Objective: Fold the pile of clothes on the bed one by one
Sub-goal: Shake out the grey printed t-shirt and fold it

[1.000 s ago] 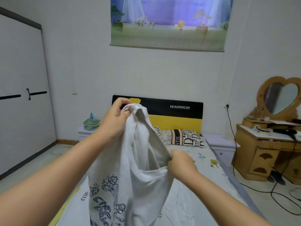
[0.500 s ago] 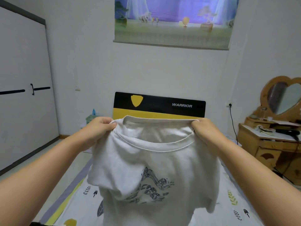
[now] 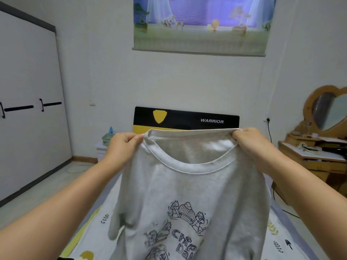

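You hold a light grey T-shirt [image 3: 187, 194] up in the air above the bed [image 3: 277, 233], its printed front facing you and its collar stretched wide between your two hands. Your left hand [image 3: 124, 143] pinches the shoulder seam at the collar's left end, fingers curled into the cloth. Your right hand [image 3: 249, 141] grips the collar's right end the same way. The shirt hangs down from both grips, its lower part running out of view at the bottom edge, so you cannot tell whether it touches the bed. A cartoon print [image 3: 180, 228] sits on the chest. Behind the collar stands the black and yellow headboard [image 3: 185, 119] at the head edge of the bed. A wardrobe [image 3: 28, 102] lines the left wall, and a wooden dressing table [image 3: 309, 152] stands to the right.
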`<state>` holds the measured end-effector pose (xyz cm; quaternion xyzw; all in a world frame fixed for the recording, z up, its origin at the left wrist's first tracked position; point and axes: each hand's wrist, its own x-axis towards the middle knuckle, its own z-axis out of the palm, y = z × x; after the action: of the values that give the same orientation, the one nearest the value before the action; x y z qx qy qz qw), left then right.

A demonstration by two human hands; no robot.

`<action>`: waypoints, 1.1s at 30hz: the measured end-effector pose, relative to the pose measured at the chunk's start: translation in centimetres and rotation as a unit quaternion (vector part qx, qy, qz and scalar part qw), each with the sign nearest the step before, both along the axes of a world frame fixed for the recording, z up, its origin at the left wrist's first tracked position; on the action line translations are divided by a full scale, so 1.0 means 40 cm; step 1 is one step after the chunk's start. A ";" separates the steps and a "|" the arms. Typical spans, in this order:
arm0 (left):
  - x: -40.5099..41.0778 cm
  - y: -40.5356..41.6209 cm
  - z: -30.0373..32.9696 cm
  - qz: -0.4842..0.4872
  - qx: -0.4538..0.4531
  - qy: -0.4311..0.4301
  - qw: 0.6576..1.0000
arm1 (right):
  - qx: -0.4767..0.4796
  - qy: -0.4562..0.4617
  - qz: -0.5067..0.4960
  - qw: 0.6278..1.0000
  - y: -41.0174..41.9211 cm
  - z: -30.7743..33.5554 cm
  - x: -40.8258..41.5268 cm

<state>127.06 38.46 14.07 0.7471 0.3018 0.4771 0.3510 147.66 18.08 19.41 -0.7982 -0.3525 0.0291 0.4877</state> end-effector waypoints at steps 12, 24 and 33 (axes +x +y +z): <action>-0.034 0.038 0.060 0.000 0.028 0.113 0.993 | -0.217 0.220 0.314 0.898 -0.094 -0.076 0.077; -0.055 0.034 -0.095 -0.156 -0.096 0.213 0.960 | -0.038 -0.077 0.012 0.996 -0.076 -0.213 0.085; -0.083 -0.047 -0.005 0.026 0.041 0.172 0.984 | 0.029 -0.221 -0.050 0.974 -0.163 -0.087 0.003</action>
<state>123.74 36.57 13.89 0.8236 0.3575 0.3622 0.2504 147.78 11.57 15.93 -0.7869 -0.4121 -0.1822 0.4216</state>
